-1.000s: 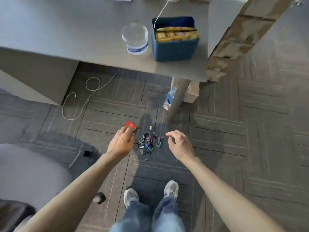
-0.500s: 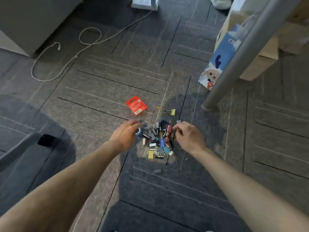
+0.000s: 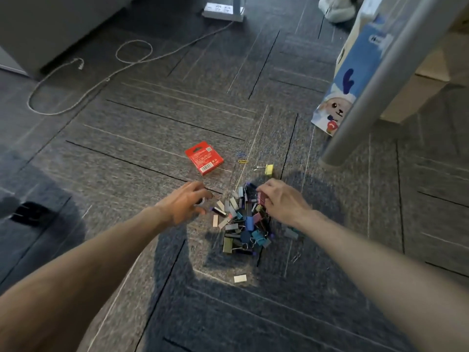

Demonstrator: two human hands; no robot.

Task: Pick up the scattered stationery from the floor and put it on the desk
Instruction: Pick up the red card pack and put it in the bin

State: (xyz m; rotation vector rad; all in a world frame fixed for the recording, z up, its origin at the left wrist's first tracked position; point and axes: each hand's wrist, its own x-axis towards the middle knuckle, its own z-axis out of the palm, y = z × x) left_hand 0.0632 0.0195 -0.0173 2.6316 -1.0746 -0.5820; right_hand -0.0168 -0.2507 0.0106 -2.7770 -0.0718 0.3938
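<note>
Coloured binder clips (image 3: 243,224) heaped on floor (image 3: 355,250) between left hand (image 3: 184,203) and right hand (image 3: 280,200), red box (image 3: 203,157) beyond left; seemingly nothing lifted yet, can't tell either hand's grasp.

A: Where does the camera sit?
B: On the person's head, tilted forward and down, close above the carpet floor (image 3: 127,153).
A: What frames the view?
B: The left forearm (image 3: 83,270) enters from 7 o'clock and the right forearm (image 3: 375,270) from 5. The clip pile (image 3: 243,224) lies near centre, with the desk leg (image 3: 370,97) at 2 o'clock.
</note>
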